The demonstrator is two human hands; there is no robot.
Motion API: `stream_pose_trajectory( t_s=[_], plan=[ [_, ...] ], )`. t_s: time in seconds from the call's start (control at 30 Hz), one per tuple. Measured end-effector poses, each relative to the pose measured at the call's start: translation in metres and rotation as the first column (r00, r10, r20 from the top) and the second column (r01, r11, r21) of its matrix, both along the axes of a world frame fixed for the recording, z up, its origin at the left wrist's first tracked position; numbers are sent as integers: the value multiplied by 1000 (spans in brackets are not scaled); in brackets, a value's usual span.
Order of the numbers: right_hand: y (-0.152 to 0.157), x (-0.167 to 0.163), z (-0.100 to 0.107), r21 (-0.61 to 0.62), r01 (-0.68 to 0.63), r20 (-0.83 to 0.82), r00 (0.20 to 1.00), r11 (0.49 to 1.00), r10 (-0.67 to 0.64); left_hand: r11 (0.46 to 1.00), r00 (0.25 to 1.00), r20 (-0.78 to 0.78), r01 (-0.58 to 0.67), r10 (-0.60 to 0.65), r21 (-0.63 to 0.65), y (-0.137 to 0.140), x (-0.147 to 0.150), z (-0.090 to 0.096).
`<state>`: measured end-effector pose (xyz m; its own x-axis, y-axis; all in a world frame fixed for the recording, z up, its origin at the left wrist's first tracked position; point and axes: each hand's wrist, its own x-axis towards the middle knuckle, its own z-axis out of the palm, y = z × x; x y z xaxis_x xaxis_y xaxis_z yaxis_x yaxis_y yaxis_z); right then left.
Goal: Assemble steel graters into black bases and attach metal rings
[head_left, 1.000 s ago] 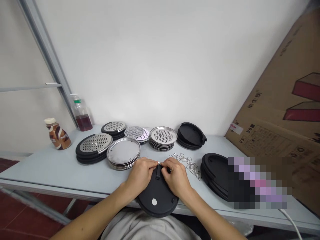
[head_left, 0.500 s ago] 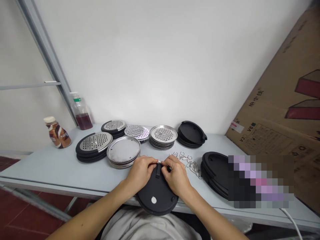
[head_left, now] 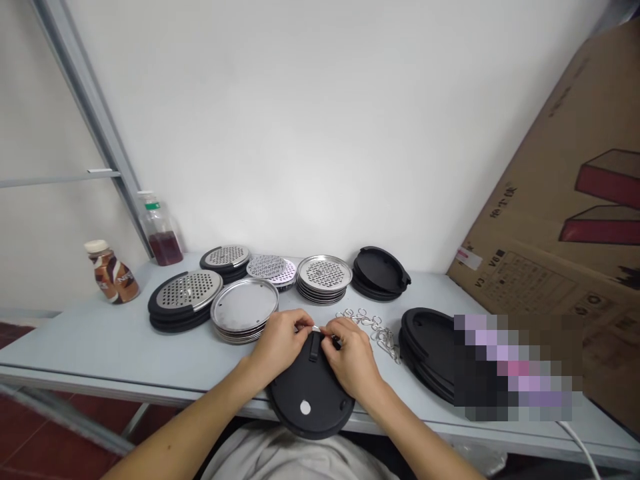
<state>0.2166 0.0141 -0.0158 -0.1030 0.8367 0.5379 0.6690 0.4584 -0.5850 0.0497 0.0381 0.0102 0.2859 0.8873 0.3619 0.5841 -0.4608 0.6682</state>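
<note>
A black round plastic base [head_left: 320, 390] with a white dot and a short strap-like tab leans over the table's front edge, near my lap. At its upper edge, a small shiny metal wire ring [head_left: 317, 328] sits by the tab, pinched between the fingertips of both hands. My left hand [head_left: 284, 341] is closed on its left side. From the right, my right hand [head_left: 351, 348] grips it with bent fingers, partly covering the base's rim. Loose metal wire rings [head_left: 383, 333] lie just beyond my right hand. The exact shape of the pinched piece is hidden.
Stacked metal plates [head_left: 244, 307], grater discs [head_left: 325, 273] and black-rimmed graters [head_left: 185, 293] stand left and behind. More black bases [head_left: 430, 347] are at the right and black trays [head_left: 380, 270] at the back. Two bottles [head_left: 113, 273] stand left; a large cardboard box [head_left: 545, 220] leans right.
The view has shifted slightly, so everything sits a little lower and further left. Both hands stay pinched at the top of the black base, with barely any finger movement.
</note>
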Motion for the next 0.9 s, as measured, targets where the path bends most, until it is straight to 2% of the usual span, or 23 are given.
stream_pose_trajectory(
  t_s=[0.1, 0.3, 0.57, 0.9],
  plan=[
    [1, 0, -1, -7, -3, 2, 1000, 1000, 3, 1000, 1000, 3, 17, -17, -8, -1, 0, 1],
    [1, 1, -3, -8, -17, -5, 1000, 1000, 17, 998, 999, -43, 24, -22, 66, -2, 1, 1],
    [0, -1, -1, -19, 6, 36, 999, 1000, -5, 991, 996, -86, -6, 17, 135, 0, 2, -8],
    [-2, 0, -3, 11, -9, -22, 1000, 1000, 9, 989, 999, -10, -32, 34, 143, -2, 1, -8]
  ],
)
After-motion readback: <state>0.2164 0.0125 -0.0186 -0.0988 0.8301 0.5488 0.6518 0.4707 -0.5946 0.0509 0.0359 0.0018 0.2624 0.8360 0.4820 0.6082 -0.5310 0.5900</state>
